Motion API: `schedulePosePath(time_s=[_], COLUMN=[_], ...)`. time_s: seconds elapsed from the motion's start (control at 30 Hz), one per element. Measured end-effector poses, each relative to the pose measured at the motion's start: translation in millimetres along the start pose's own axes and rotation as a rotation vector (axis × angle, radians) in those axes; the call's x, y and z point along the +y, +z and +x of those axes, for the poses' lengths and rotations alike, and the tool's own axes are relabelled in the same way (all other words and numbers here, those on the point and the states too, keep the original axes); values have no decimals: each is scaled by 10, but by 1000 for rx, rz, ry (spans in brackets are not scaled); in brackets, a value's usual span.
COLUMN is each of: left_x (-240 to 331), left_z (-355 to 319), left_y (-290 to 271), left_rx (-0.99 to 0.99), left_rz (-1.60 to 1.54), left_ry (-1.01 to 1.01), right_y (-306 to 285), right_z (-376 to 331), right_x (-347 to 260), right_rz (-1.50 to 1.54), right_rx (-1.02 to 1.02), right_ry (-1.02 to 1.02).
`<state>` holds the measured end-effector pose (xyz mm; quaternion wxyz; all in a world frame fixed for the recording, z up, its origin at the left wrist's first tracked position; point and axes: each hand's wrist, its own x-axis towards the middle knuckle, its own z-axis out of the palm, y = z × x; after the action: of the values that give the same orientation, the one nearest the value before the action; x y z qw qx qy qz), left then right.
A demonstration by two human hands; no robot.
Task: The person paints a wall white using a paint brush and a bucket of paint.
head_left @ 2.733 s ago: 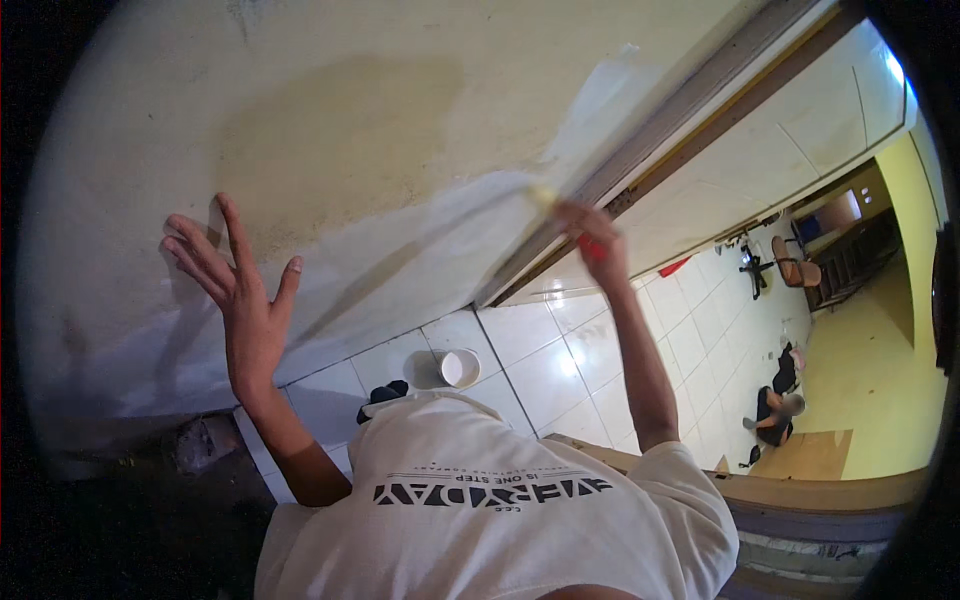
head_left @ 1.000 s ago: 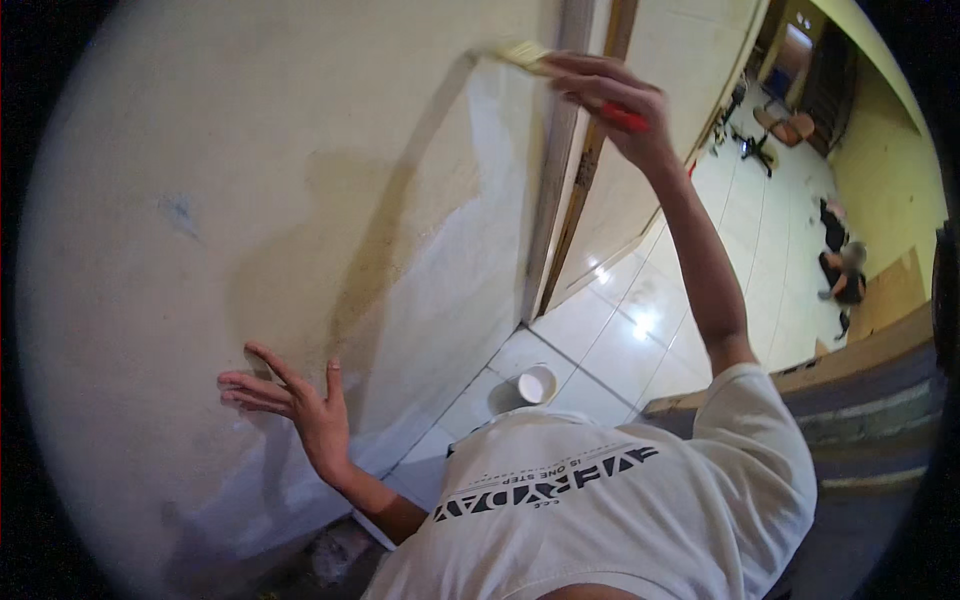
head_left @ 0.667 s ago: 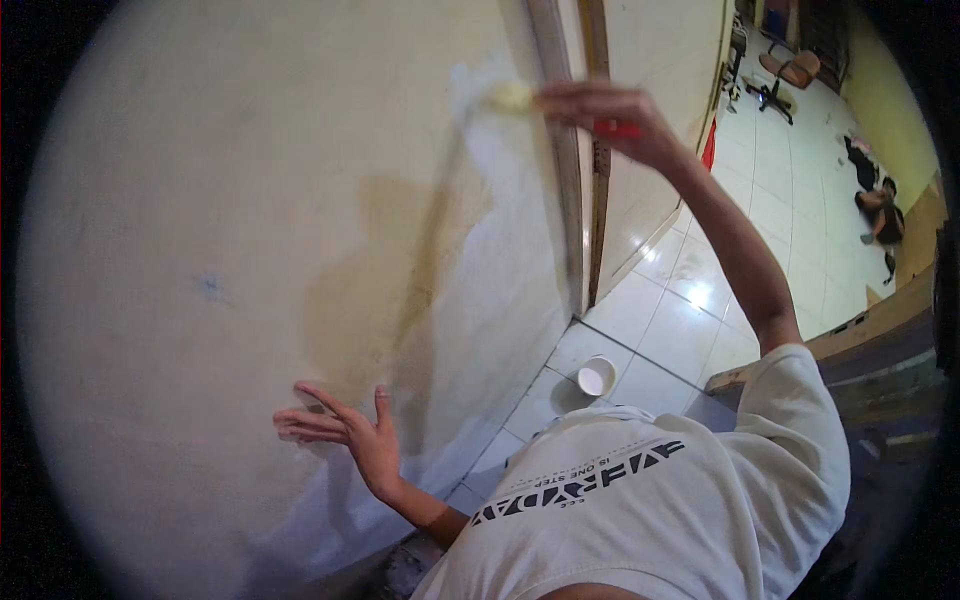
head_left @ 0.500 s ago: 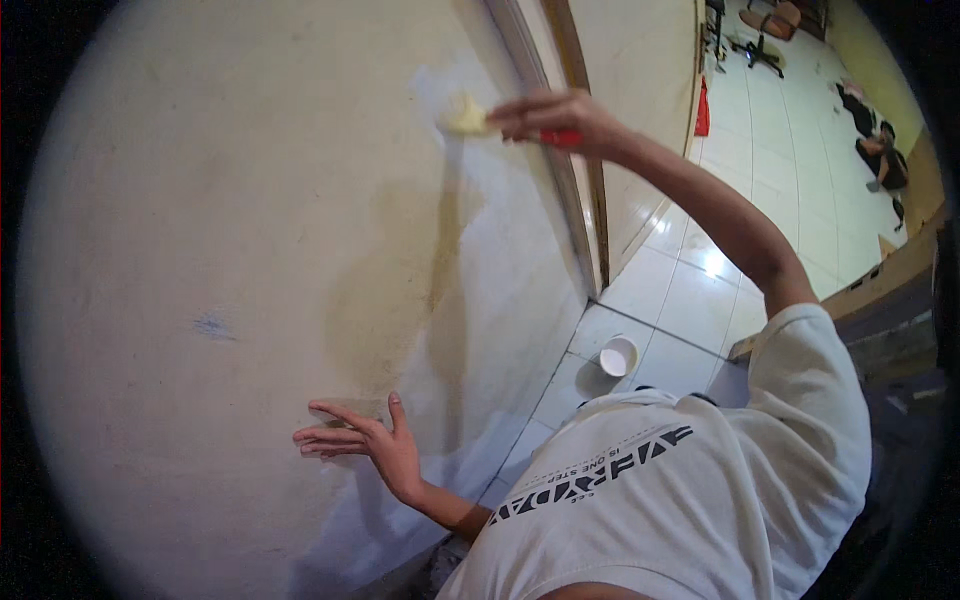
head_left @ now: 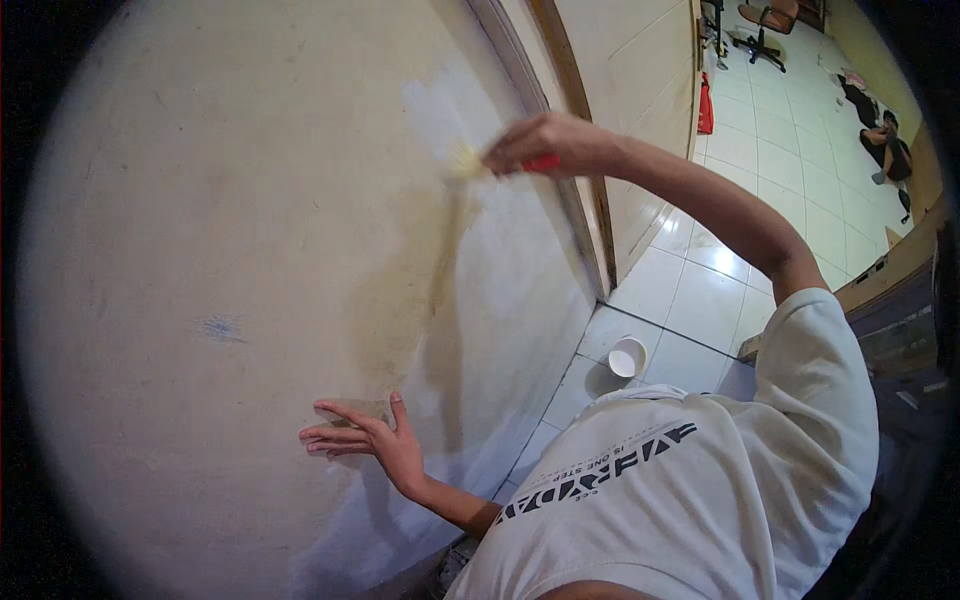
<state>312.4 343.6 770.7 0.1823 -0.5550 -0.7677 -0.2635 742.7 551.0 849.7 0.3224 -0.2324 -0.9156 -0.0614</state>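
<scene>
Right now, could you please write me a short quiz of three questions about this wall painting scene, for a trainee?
1. True or false: the left hand lies flat on the cream plaster wall.
2. The right hand has its grip on: A) a red-handled paintbrush; B) a roller; C) a sponge.
3. Fill in: the small white round bowl stands on the white tiled ____.

Key: 1 true; 2 A; 3 floor.

Person, seen from above. White short-sleeved T-shirt (head_left: 700,500), loose fit, with dark block lettering printed across the chest and a smaller line of print beneath it. Both forearms bare below the sleeves. Left hand (head_left: 375,445) and right hand (head_left: 550,145) ungloved, no rings or watch visible.
</scene>
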Motion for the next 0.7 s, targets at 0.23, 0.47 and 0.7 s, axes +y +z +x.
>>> schedulePosePath(time_s=[0.23,0.47,0.7], left_x=[-10,104,70], left_z=[-21,24,-25], left_y=[-13,1,59], left_rx=[-21,1,-39], left_rz=[40,18,54], left_ry=[-26,0,-32], right_y=[-517,683,9], right_z=[229,-409,148], right_x=[-194,-64,-161], right_rz=[96,108,40], right_rx=[321,-96,213], right_ry=[14,15,-21])
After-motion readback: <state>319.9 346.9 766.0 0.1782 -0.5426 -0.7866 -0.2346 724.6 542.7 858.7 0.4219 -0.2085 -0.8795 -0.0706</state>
